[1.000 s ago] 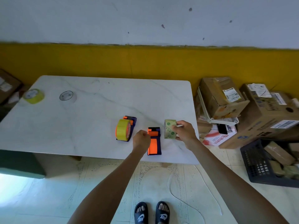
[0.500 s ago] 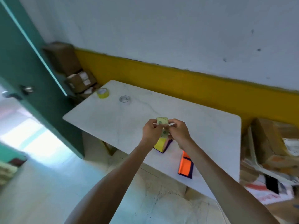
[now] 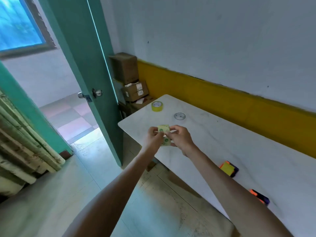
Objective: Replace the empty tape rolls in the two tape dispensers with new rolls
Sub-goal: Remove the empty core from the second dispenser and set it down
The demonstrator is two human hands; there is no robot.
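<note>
Both hands hold a pale green printed tape roll (image 3: pixel 164 134) up in the air over the table's left corner. My left hand (image 3: pixel 153 136) pinches its left side and my right hand (image 3: pixel 179 138) grips its right side. A dispenser loaded with a yellow roll (image 3: pixel 228 168) lies on the white marble table (image 3: pixel 213 137) to the right of my right forearm. A second orange and navy dispenser (image 3: pixel 259 196) lies nearer the front edge, partly hidden by that forearm. Far on the table sit a yellow tape roll (image 3: pixel 157 106) and a clear empty core (image 3: pixel 179 116).
An open green door (image 3: pixel 89 74) stands just left of the table, with a doorway to a tiled floor beyond. Cardboard boxes (image 3: pixel 131 82) are stacked in the corner behind the table. A yellow-banded wall (image 3: pixel 222 103) runs along the table's far side.
The view has swung left toward the door. My left hand left the orange dispenser and joined my right hand on the green roll, which is lifted off the table.
</note>
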